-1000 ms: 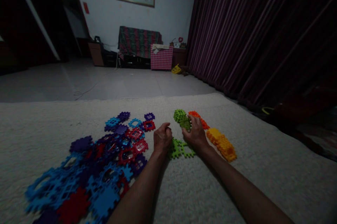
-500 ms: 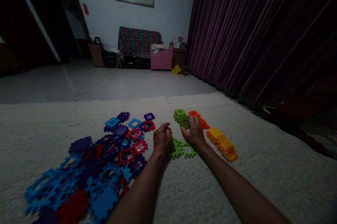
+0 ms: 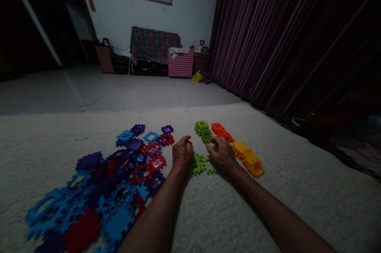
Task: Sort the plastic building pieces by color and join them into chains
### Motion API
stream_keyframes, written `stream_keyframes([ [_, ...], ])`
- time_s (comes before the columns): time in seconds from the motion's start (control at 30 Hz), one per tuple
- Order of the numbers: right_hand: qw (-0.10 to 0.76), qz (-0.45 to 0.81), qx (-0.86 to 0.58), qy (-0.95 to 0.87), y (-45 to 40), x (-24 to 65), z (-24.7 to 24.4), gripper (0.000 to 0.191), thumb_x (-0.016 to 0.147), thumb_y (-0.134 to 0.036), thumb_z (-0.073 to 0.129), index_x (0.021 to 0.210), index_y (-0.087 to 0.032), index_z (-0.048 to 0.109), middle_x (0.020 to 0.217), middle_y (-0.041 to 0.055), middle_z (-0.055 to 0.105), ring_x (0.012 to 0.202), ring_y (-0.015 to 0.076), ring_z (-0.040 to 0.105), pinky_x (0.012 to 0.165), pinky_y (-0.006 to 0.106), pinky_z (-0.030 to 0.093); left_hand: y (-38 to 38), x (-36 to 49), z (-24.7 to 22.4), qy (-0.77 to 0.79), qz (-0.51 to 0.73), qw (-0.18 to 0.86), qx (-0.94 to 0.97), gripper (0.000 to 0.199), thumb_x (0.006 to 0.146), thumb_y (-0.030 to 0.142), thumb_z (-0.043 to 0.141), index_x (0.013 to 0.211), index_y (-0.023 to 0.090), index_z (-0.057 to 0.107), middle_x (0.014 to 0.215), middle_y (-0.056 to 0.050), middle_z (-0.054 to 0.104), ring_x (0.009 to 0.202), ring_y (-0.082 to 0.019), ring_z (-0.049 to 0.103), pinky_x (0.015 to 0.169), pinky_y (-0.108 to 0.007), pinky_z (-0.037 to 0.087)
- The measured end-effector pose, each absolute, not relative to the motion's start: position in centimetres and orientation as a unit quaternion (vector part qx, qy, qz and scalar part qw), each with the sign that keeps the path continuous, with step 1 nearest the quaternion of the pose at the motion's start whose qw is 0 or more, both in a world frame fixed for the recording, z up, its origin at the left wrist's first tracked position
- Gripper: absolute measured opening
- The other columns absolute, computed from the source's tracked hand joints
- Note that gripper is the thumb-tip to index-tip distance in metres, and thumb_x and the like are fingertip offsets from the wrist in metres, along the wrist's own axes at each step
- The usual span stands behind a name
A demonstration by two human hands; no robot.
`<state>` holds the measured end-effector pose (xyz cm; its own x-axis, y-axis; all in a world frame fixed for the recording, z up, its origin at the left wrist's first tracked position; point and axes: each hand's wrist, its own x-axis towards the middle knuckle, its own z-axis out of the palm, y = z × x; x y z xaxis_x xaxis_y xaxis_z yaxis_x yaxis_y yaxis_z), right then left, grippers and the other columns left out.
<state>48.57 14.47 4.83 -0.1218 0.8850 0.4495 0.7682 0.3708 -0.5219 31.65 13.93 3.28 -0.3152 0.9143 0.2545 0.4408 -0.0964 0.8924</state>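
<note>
My left hand point(image 3: 182, 154) hovers over the mat at the left side of some flat green interlocking pieces point(image 3: 200, 164), its fingers curled in. Whatever it may hold is hidden. On their right side, my right hand point(image 3: 222, 153) is loosely curved, with a gap between thumb and forefinger and nothing seen in it. It covers part of the green pieces. Just beyond its fingertips is a stack of green interlocking pieces point(image 3: 203, 130). A row of orange pieces point(image 3: 222, 132) and a row of yellow pieces point(image 3: 248, 158) lie to the right.
A spread heap of blue, purple and red interlocking pieces point(image 3: 119, 181) covers the left of the pale quilted mat point(image 3: 297, 189). Past the mat's far edge are a tiled floor point(image 3: 143, 92), a low cabinet under cloths point(image 3: 154, 45) and a dark curtain point(image 3: 268, 39).
My right hand has drawn back from the green stack toward me, and its fingers have curled more. It now covers more of the flat green pieces. My left hand has hardly moved.
</note>
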Motion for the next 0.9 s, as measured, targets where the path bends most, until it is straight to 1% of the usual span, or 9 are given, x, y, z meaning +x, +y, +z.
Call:
stream_keyframes([
  [0.1,0.273,0.135,-0.575,-0.759,12.6,48.6,6.0,0.038,0.081,-0.037,0.065,0.113,-0.016,0.062,0.105,0.0105,0.063,0.091,0.0203,0.064,0.084,0.034,0.05,14.0,31.6,3.3,0.634,0.505,0.238,0.535,0.038,0.082,0.016,0.047,0.11,0.014,0.072,0.087,-0.008,0.077,0.08,-0.017,0.071,0.077,-0.026,0.053],
  [0.23,0.178,0.184,-0.561,-0.787,10.6,48.8,8.0,0.058,0.073,-0.042,0.073,0.123,-0.017,0.058,0.118,0.013,0.06,0.105,0.0249,0.061,0.089,0.036,0.047,14.0,31.6,3.3,0.635,0.503,0.242,0.534,0.038,0.082,0.016,0.046,0.11,0.015,0.072,0.087,-0.007,0.077,0.08,-0.017,0.071,0.075,-0.025,0.052],
  [0.3,0.145,0.187,-0.56,-0.794,9.7,48.9,8.7,0.061,0.071,-0.043,0.075,0.123,-0.018,0.057,0.121,0.0134,0.058,0.109,0.0272,0.059,0.09,0.037,0.046,14.0,31.6,3.2,0.634,0.506,0.242,0.532,0.038,0.082,0.015,0.046,0.11,0.015,0.072,0.086,-0.007,0.077,0.081,-0.017,0.071,0.075,-0.024,0.052],
  [0.37,0.131,0.171,-0.573,-0.79,9.0,48.8,9.1,0.055,0.071,-0.043,0.074,0.119,-0.021,0.059,0.118,0.0125,0.058,0.11,0.0286,0.058,0.089,0.037,0.045,14.1,31.6,3.1,0.632,0.51,0.244,0.531,0.038,0.082,0.016,0.046,0.11,0.015,0.072,0.085,-0.007,0.076,0.08,-0.017,0.071,0.073,-0.024,0.053],
  [0.43,0.124,0.15,-0.588,-0.785,8.4,48.5,9.2,0.043,0.073,-0.042,0.072,0.11,-0.022,0.06,0.113,0.0109,0.059,0.109,0.029,0.057,0.086,0.036,0.044,14.1,31.6,2.9,0.627,0.512,0.247,0.533,0.039,0.082,0.016,0.045,0.111,0.014,0.071,0.086,-0.008,0.076,0.08,-0.017,0.072,0.072,-0.024,0.053],
  [0.5,0.114,0.139,-0.594,-0.784,8.1,48.3,9.4,0.034,0.075,-0.04,0.069,0.102,-0.023,0.06,0.108,0.0092,0.058,0.105,0.0278,0.057,0.083,0.034,0.042,14.1,31.5,2.8,0.623,0.514,0.246,0.536,0.04,0.082,0.016,0.045,0.111,0.013,0.071,0.087,-0.009,0.076,0.081,-0.018,0.072,0.072,-0.025,0.053],
  [0.57,0.103,0.141,-0.591,-0.788,7.9,48.2,9.6,0.029,0.076,-0.038,0.067,0.099,-0.023,0.058,0.106,0.0077,0.057,0.1,0.0255,0.058,0.081,0.032,0.042,14.1,31.6,2.8,0.622,0.516,0.244,0.536,0.039,0.082,0.017,0.045,0.111,0.013,0.071,0.087,-0.009,0.076,0.081,-0.018,0.072,0.071,-0.025,0.052],
  [0.73,0.108,0.142,-0.589,-0.788,7.7,48.3,10.0,0.024,0.076,-0.03,0.063,0.098,-0.023,0.058,0.102,0.0061,0.058,0.094,0.0224,0.059,0.077,0.03,0.04,13.9,31.6,3.0,0.63,0.512,0.234,0.534,0.037,0.081,0.017,0.047,0.108,0.016,0.072,0.084,-0.007,0.076,0.079,-0.016,0.071,0.073,-0.024,0.052],
  [0.9,0.153,0.129,-0.583,-0.787,9.2,48.6,8.8,0.03,0.073,-0.029,0.065,0.102,-0.021,0.061,0.1,0.006,0.06,0.092,0.0217,0.059,0.078,0.03,0.043,13.9,31.6,3.2,0.636,0.507,0.236,0.531,0.037,0.08,0.017,0.049,0.109,0.016,0.073,0.085,-0.006,0.077,0.078,-0.016,0.071,0.074,-0.024,0.052],
])
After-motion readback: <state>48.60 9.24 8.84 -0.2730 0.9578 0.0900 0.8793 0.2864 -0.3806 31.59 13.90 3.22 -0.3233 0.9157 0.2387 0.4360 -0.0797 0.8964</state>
